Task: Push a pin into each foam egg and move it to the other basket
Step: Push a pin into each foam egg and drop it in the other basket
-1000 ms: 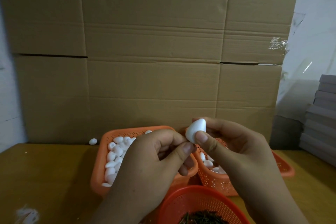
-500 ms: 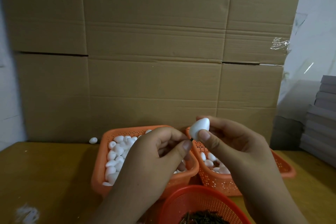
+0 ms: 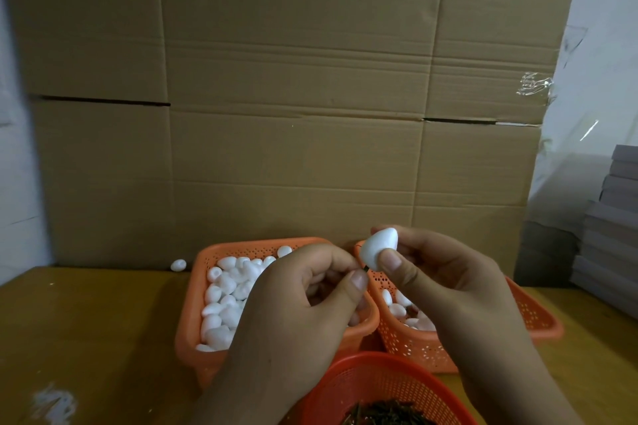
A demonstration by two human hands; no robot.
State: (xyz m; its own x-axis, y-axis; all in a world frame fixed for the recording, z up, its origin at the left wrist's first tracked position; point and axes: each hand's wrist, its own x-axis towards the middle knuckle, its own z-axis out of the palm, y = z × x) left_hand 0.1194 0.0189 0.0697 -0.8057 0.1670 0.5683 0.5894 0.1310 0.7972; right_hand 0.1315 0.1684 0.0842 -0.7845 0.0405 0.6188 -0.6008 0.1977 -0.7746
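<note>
a white foam egg [image 3: 379, 247] is pinched between thumb and fingers of the right hand [image 3: 445, 283] at centre frame, above two orange perforated plastic baskets [image 3: 188, 331] on the worktop [image 3: 86, 331]. a thin dark pin [image 3: 365, 266] is pinched by the curled left hand [image 3: 303, 307], its tip at the egg's underside.

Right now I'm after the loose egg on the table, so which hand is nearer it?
Left. The left hand is over the left basket, right of the loose egg; the right hand is farther right.
</note>
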